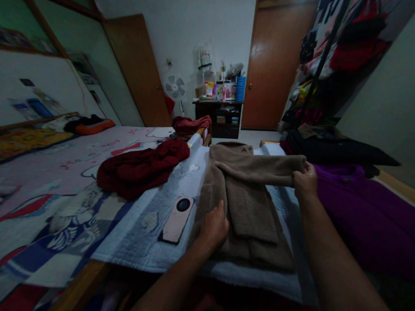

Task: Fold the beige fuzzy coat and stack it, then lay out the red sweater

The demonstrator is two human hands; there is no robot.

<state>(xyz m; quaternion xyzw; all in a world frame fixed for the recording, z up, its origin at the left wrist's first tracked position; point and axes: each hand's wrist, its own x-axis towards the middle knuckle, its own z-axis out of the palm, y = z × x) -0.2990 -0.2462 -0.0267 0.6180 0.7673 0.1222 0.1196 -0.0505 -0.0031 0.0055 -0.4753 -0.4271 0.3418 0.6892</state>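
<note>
A brown fleecy garment lies partly folded on a light blue cloth. One sleeve stretches to the right, and my right hand grips its cuff between thumb and fingers. My left hand rests on the garment's left part, with the index finger extended; its other fingers are partly hidden. Left of the garment, a pink phone with a round black camera ring lies back up on the cloth.
Dark red clothing is bunched at the left, beside the patterned bed. A purple garment and dark folded clothes are on the right. Behind stand a dark cabinet and a white fan.
</note>
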